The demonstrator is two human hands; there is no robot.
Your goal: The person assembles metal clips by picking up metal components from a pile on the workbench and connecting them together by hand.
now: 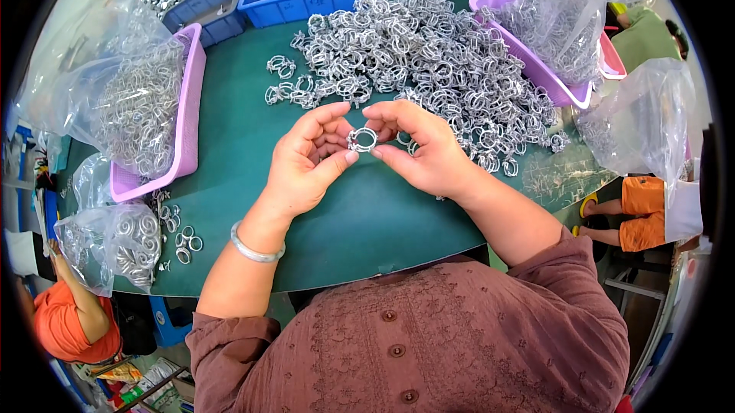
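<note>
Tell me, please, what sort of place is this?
Likely a workshop for small metal parts: a large heap of metal rings lies on the green table, with bagged pieces in purple crates beside it.

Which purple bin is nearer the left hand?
The left purple bin, across green tabletop from the left hand; the other purple bin sits right of the metal ring heap.

On my feed I see a green table (245,122): metal ring pile (429,53), blue bins (306,9), purple baskets (191,118), loose rings (184,249), clear bag (126,244).
</note>
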